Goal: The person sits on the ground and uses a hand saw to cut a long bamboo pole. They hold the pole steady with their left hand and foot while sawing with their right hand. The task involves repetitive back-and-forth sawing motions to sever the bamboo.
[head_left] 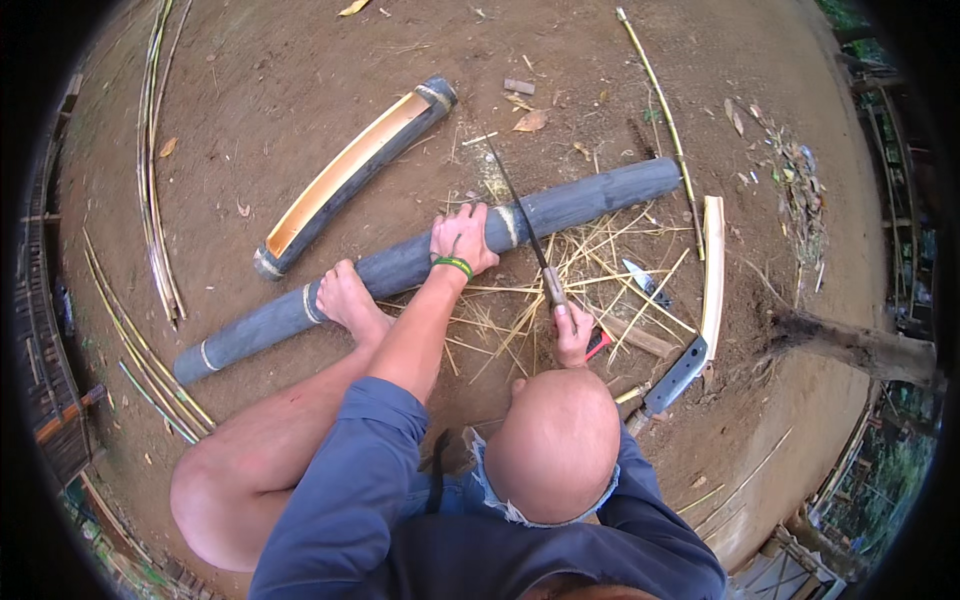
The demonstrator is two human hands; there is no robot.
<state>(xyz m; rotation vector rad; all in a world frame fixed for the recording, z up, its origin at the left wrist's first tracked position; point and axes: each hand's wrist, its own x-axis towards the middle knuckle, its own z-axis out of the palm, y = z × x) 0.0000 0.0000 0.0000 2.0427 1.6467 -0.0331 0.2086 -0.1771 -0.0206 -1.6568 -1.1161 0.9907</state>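
Brown dirt (270, 120), cylindrical ringed bamboo (402, 262), tapering saw (538, 247)

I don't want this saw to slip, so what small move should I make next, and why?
Probably draw the long, dark-bladed, brown-handled saw gently toward you with your right hand: it crosses the round, dark-grey bamboo pole just right of a pale ring, while your left hand and bare left foot rest on the pole. How deep it sits is unclear.
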